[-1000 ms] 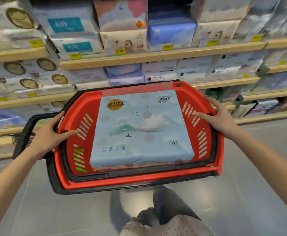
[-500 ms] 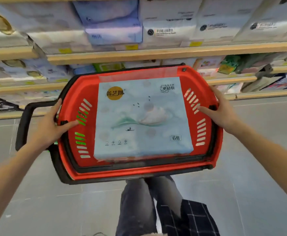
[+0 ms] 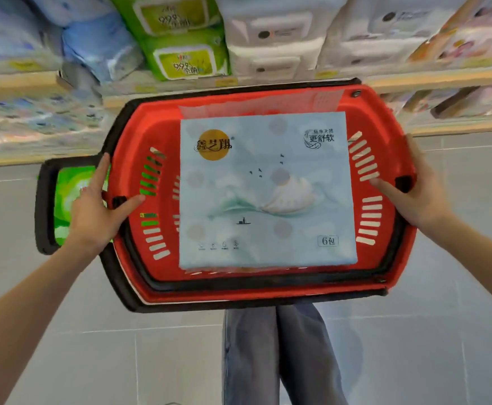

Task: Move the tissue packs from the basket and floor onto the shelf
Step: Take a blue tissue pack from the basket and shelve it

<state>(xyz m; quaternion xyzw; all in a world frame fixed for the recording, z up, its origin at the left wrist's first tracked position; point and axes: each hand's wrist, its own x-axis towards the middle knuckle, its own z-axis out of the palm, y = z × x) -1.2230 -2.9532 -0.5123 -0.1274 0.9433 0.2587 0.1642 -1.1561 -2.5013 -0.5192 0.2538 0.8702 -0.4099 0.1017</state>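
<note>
The pale-blue plastic-wrapped tissue pack [image 3: 265, 194] lies flat in the red plastic shopping basket [image 3: 268, 289], whose side rims the left grip [image 3: 92, 211] and right grip [image 3: 414, 197] clasp. An uneven tilt could slide the slick pack onto the grey tiled floor [image 3: 63, 361].

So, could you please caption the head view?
The left hand and right hand hold red basket carrying blue tissue pack.

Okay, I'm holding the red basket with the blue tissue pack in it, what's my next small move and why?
Probably set the basket down on the floor: left grip and right grip both pinch its rim, so neither is free to lift the tissue pack to the shelf.
</note>
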